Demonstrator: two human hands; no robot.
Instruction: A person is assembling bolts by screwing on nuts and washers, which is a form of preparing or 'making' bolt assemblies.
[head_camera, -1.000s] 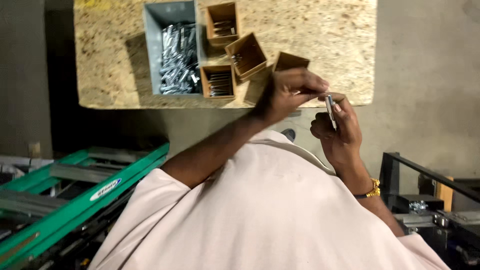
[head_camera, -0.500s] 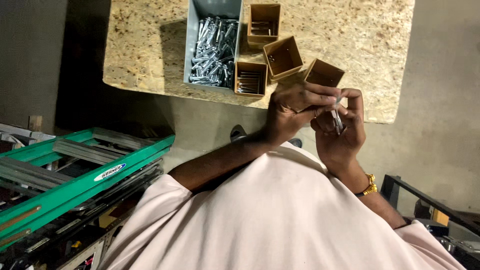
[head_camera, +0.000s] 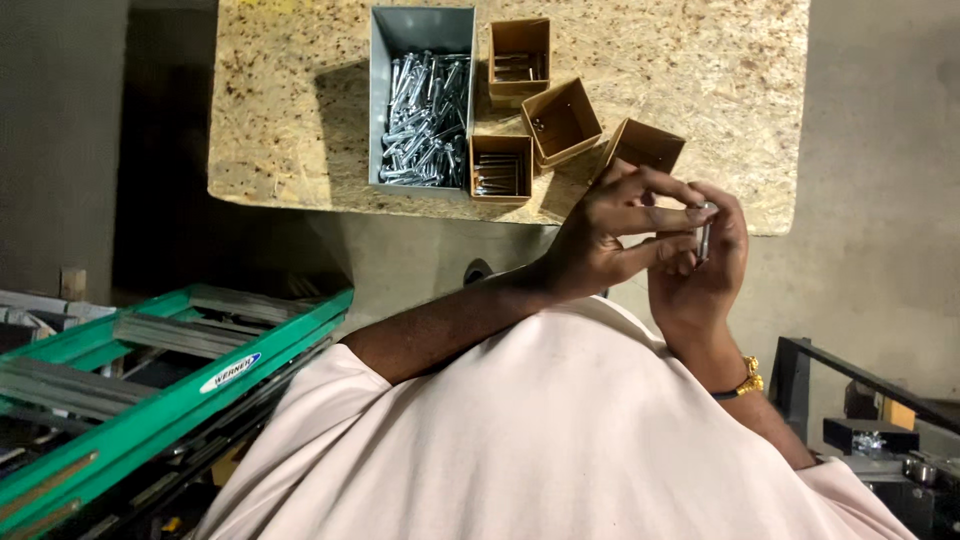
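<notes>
Two hands meet just in front of the board's near edge in the head view. The left hand (head_camera: 600, 240) and the right hand (head_camera: 705, 265) are pressed close together, both pinching one small silver bolt (head_camera: 703, 238) held upright between the fingertips. On the chipboard table (head_camera: 280, 120) stands a grey metal bin (head_camera: 420, 95) heaped with loose bolts. Beside it sit four small brown cardboard boxes: a back one (head_camera: 519, 58) and a front one (head_camera: 500, 168) hold packed bolts, a tilted middle one (head_camera: 562, 120) looks almost empty, and the one nearest the hands (head_camera: 645, 148) is partly hidden. Judging by the full bin, much remains unsorted. A green ladder (head_camera: 150, 380) lies at lower left.
</notes>
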